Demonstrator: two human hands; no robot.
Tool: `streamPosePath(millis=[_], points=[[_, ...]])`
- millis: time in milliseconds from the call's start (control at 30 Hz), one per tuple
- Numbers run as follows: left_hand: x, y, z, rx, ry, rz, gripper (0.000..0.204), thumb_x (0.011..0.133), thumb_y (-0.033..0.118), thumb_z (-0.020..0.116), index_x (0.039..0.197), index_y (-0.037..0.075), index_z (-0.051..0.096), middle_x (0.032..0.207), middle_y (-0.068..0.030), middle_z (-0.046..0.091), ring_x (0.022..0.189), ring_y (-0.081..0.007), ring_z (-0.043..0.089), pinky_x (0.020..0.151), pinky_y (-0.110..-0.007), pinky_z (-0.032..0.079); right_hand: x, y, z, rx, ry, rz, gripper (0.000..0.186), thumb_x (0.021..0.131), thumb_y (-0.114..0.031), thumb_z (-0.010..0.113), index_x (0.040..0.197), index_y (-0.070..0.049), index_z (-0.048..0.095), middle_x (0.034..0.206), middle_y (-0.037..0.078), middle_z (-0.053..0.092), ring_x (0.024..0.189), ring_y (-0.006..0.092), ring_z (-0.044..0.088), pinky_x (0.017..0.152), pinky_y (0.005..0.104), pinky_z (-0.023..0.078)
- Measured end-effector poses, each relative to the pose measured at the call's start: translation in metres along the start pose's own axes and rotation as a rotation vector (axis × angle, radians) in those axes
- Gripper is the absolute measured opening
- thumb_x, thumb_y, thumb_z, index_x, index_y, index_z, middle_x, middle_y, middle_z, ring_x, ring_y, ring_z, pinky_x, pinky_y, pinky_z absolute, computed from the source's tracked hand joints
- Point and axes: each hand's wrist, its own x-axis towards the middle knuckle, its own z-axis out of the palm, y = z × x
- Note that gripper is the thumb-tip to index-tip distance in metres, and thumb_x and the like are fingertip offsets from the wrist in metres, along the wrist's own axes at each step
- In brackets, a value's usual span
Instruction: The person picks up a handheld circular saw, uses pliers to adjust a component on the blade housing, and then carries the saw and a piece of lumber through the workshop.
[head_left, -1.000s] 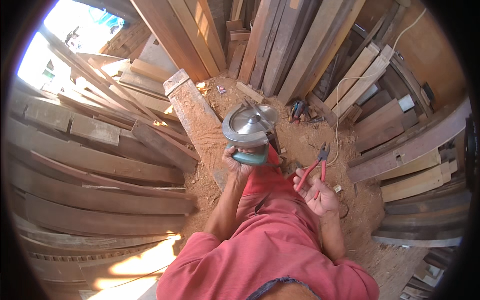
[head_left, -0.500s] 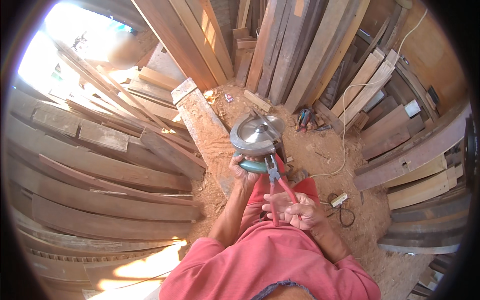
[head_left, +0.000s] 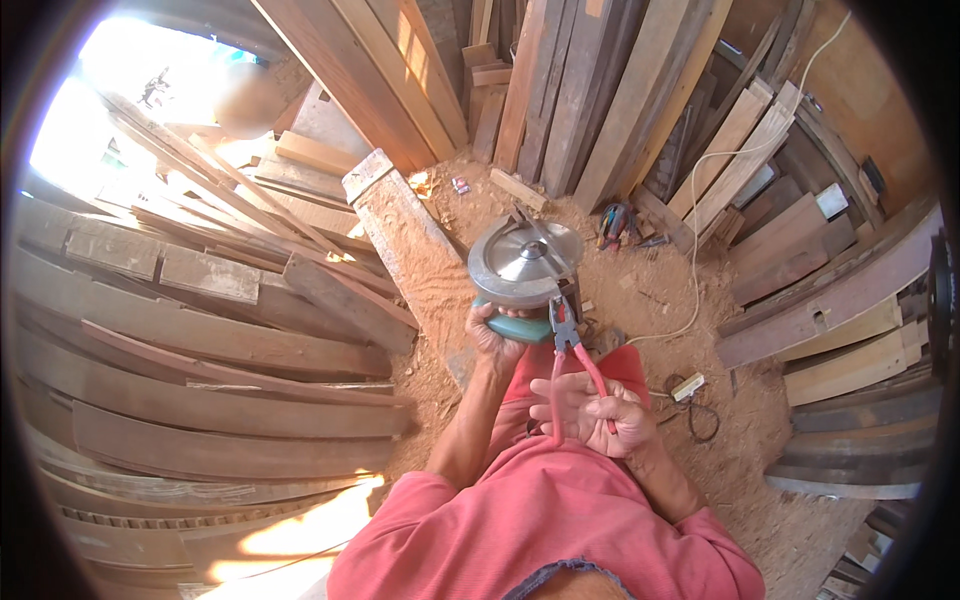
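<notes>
A circular saw with a round metal blade guard (head_left: 505, 285) is held up in front of me. My left hand (head_left: 492, 335) is closed around its green handle (head_left: 522, 328) from the left. In my right hand (head_left: 612, 412) is a pair of pliers (head_left: 564, 332) with long red handles, spread apart. The thumb rests on the right handle, while several fingers stretch behind the handles. The jaws of the pliers are at the saw's near right edge, below the guard; what they grip there is too small to tell.
Sawdust covers the floor around a plank (head_left: 410, 245) lying ahead. Stacked boards (head_left: 240, 340) line the left side, and tall planks (head_left: 590, 100) lean at the back. To the right lie a pale cable (head_left: 695, 270), a power socket block (head_left: 688, 388) and a pile of tools (head_left: 616, 228).
The view has shifted slightly. The saw and the pliers sit a little farther right in the picture, with both hands keeping the same holds.
</notes>
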Motion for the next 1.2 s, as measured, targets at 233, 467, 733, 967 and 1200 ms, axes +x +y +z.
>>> streamPosePath(millis=[233,467,733,967,1200], points=[[-0.003,-0.004,0.008,-0.014,-0.014,-0.019,0.019,0.070,0.011,0.058,0.088,0.004,0.057,0.072,-0.0057,0.056,0.065,-0.0208,0.058,0.068,-0.040,0.053,-0.004,0.015,-0.013,0.200,-0.035,-0.006,0.038,0.090,-0.006,0.048,0.127,0.001,0.053,0.141,0.024,0.046,0.121,0.0362,0.056,0.104,0.0493,0.044],[-0.001,-0.001,0.000,0.016,-0.006,-0.038,0.019,0.072,0.013,0.057,0.089,0.005,0.056,0.072,-0.0043,0.056,0.065,-0.0195,0.058,0.069,-0.040,0.056,-0.003,0.010,0.010,0.157,0.037,0.006,0.032,0.093,-0.008,0.048,0.124,-0.002,0.056,0.135,0.022,0.052,0.115,0.0325,0.059,0.102,0.0458,0.046],[-0.001,0.001,-0.004,0.029,-0.001,0.012,0.028,0.070,0.010,0.057,0.098,0.004,0.055,0.081,-0.0064,0.059,0.073,-0.0228,0.062,0.072,-0.043,0.057,-0.006,0.014,0.008,0.319,0.076,0.024,0.021,0.088,-0.004,0.048,0.105,-0.009,0.059,0.111,0.013,0.055,0.095,0.0252,0.059,0.085,0.0402,0.049],[-0.008,-0.010,0.013,0.106,0.035,0.078,0.019,0.071,0.012,0.056,0.088,0.003,0.054,0.071,-0.0062,0.050,0.065,-0.0213,0.053,0.068,-0.041,0.054,-0.013,0.012,0.008,0.331,0.131,0.030,0.017,0.084,0.000,0.047,0.092,-0.012,0.055,0.104,0.011,0.051,0.088,0.0181,0.053,0.077,0.0357,0.046],[-0.013,-0.014,0.011,0.142,-0.023,-0.020,0.018,0.069,0.013,0.056,0.082,0.003,0.053,0.070,-0.0079,0.049,0.063,-0.0233,0.050,0.065,-0.040,0.049,-0.038,-0.010,-0.009,-1.243,0.518,0.151,0.013,0.081,-0.007,0.053,0.094,-0.004,0.053,0.098,0.011,0.058,0.070,0.0138,0.056,0.062,0.0300,0.047]])
